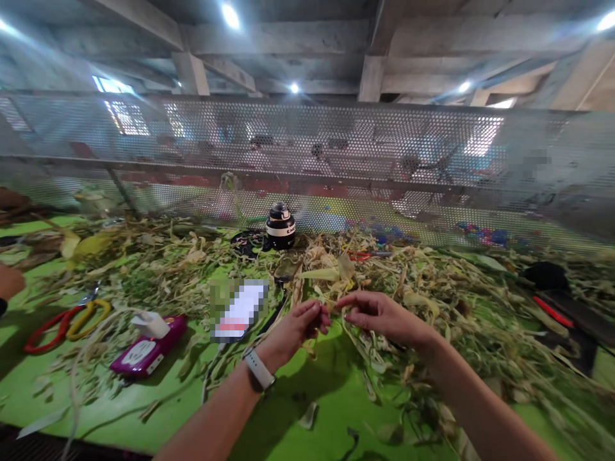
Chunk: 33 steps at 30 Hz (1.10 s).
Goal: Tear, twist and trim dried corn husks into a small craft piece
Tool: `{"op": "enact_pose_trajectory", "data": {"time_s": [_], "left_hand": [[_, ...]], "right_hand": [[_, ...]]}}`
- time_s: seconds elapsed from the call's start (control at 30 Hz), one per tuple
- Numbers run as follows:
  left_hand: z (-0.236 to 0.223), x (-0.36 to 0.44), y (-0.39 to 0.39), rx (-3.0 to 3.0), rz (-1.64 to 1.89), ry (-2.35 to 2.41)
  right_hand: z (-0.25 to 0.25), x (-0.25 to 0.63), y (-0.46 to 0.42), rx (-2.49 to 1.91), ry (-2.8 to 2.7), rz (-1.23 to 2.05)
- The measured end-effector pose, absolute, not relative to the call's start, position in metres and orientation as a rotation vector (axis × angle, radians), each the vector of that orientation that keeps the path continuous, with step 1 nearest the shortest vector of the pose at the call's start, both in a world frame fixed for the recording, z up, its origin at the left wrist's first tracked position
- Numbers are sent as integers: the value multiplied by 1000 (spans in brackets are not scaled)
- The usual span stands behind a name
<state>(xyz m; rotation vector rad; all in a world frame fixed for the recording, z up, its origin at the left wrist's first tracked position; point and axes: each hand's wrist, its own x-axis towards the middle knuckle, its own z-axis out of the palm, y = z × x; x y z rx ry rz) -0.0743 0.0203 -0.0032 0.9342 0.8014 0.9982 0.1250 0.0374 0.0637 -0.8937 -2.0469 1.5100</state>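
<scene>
My left hand [307, 321] is closed in a pinch over the green tabletop, its thumb and fingertips pressed together. Whatever lies between those fingertips is too small to make out. Just to the right, my right hand [379, 315] reaches toward it with a bent index finger, the thumb a little apart below. I see nothing clearly held in it. Dried leaves and stalks [413, 288] surround both hands, and a pale yellowish dry husk-like leaf [324, 274] lies right behind the fingertips. A white band sits on my left wrist.
Left of my hands lie a phone [243, 310], a purple power bank [148, 349] with a white plug, and red-and-yellow-handled scissors [70, 326]. A black jar-shaped bottle [280, 227] stands before the perforated metal screen [336, 147]. Another person's hand [10, 282] shows at far left.
</scene>
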Motion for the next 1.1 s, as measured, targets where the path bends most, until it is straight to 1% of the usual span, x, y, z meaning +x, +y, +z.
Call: {"op": "enact_pose_trajectory", "data": {"time_s": [0.13, 0.3, 0.47, 0.67, 0.77, 0.9, 1.0, 1.1], "left_hand": [[-2, -68, 15, 831, 1005, 814], [-6, -63, 12, 752, 909, 764], [-4, -61, 10, 754, 808, 728], [5, -67, 10, 728, 809, 784], [7, -74, 14, 749, 783, 768], [7, -80, 17, 752, 731, 725], [6, -80, 17, 713, 720, 726], [5, -79, 17, 685, 724, 725]], "right_hand": [[68, 121, 33, -814, -1875, 1682], [66, 116, 32, -821, -1719, 1745], [59, 117, 37, -863, -1688, 1688], [59, 121, 41, -1052, -1746, 1631], [61, 123, 41, -1060, -2044, 1442], [63, 125, 38, -1011, -2480, 982], [64, 126, 34, -1055, -2571, 638], [65, 126, 31, -1087, -2611, 403]]}}
